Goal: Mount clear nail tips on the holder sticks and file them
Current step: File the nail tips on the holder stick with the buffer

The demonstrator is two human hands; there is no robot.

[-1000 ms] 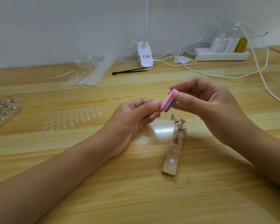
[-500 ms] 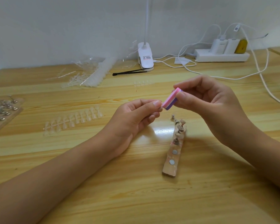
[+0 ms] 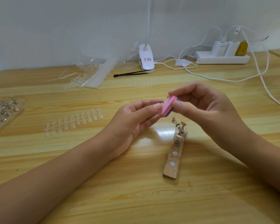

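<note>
In the left grip (image 3: 136, 122), a nail tip (image 3: 161, 104) touches the file (image 3: 168, 106).

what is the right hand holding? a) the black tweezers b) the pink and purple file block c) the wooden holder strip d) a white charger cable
B: the right hand pinches the pink and purple file block between thumb and fingers, above the table, while the left hand pinches a small clear nail tip at the block's pink face.
</note>
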